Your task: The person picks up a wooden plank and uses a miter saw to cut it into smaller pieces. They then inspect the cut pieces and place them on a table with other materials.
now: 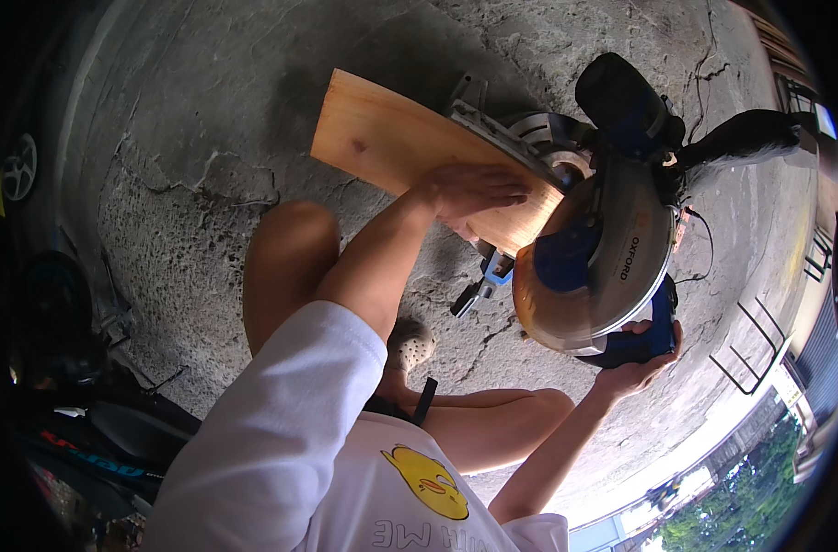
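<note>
A wooden board [382,138] with a dark knot lies across the base of a miter saw [621,267]. My left hand [479,195] rests flat on the board with its fingers stretched toward the saw. At the saw's near right end, my right hand [647,366] is wrapped round the dark blue handle [641,342]. The blade guard [557,285] is rounded and partly see-through, and it covers the board's right end. Behind the board runs the saw's metal fence [502,138]. A blue lever [494,274] juts from the base toward me. Whether the blade touches the wood is hidden.
The saw stands on a rough, cracked concrete floor [189,138]. My bent knees and a beige clog [410,345] are close to the base. Dark motorbike parts [115,437] fill the lower left. A black metal rack [750,354] stands at the right, and a cable [709,244] loops behind the saw.
</note>
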{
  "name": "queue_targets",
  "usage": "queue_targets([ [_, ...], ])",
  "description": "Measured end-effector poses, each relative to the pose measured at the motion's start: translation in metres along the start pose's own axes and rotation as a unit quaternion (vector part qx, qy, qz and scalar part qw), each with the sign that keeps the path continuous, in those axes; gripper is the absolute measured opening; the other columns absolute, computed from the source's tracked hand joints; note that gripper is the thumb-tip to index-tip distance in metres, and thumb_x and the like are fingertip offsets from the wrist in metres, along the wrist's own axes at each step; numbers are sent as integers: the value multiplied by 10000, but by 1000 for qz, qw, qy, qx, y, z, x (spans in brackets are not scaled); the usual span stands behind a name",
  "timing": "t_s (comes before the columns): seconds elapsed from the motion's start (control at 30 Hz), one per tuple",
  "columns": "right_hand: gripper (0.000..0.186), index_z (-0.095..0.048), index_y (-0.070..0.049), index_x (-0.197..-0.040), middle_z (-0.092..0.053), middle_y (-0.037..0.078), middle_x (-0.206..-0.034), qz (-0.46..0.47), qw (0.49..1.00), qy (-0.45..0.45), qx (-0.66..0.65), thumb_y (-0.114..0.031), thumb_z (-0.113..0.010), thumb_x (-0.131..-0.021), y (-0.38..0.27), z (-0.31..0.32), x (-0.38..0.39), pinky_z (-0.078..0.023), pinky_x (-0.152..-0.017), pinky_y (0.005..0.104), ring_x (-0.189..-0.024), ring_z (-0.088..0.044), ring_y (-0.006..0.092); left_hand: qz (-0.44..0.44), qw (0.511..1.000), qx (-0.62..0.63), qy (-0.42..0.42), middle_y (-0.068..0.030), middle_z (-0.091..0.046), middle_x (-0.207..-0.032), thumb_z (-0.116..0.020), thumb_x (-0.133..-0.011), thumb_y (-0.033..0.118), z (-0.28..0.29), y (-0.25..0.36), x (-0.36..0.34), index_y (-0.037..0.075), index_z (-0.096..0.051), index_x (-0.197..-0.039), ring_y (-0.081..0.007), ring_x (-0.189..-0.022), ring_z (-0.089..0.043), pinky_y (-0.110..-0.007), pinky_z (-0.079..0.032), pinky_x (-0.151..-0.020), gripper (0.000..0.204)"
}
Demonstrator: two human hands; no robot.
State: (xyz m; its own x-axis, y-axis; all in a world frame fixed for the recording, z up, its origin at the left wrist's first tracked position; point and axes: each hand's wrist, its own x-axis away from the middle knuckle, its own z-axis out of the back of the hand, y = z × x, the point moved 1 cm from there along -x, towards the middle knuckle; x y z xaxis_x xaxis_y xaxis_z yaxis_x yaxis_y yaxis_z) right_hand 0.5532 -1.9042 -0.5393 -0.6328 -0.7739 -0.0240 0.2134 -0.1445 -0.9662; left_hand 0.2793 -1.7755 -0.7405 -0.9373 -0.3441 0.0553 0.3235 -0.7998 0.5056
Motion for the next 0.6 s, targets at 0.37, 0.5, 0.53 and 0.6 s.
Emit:
queue_targets([
  [0.37, 634, -442, -95, -1323, -575, 67, -796, -11, 1000, -9, -1, -624, -306, -999, 0, -4, -1, -481, -560, 261, -595, -517, 135, -8, 998, 32, 62, -113, -273, -1573, -815, -655, 445, -5, -2, 4, 40, -339, -1481, -287, -1454, -239, -388, -179, -1230, 1036],
  [0.5, 634, -449, -92, -1316, -571, 68, -786, -9, 1000, -1, -9, -624, -308, -999, 3, 1, 0, -469, -540, 254, -595, -510, 131, -7, 997, 56, 49, -114, -289, -1565, -831, -645, 424, 5, 0, 0, 39, -357, -1473, -291, -1450, -247, -390, -185, -1228, 1029],
  [0.53, 633, -451, -92, -1313, -569, 69, -781, -6, 1000, 1, -11, -623, -309, -999, 3, 0, 2, -466, -538, 253, -595, -508, 130, -5, 998, 52, 44, -115, -293, -1563, -834, -642, 421, 6, 1, 1, 39, -358, -1472, -290, -1450, -248, -391, -187, -1227, 1030],
  [0.6, 641, -450, -86, -1316, -561, 75, -774, -4, 1000, 4, -17, -625, -315, -998, 2, -4, 4, -459, -543, 251, -607, -506, 134, -2, 998, 47, 35, -119, -301, -1559, -840, -636, 414, 5, 1, 2, 37, -361, -1471, -286, -1450, -251, -394, -190, -1226, 1033],
])
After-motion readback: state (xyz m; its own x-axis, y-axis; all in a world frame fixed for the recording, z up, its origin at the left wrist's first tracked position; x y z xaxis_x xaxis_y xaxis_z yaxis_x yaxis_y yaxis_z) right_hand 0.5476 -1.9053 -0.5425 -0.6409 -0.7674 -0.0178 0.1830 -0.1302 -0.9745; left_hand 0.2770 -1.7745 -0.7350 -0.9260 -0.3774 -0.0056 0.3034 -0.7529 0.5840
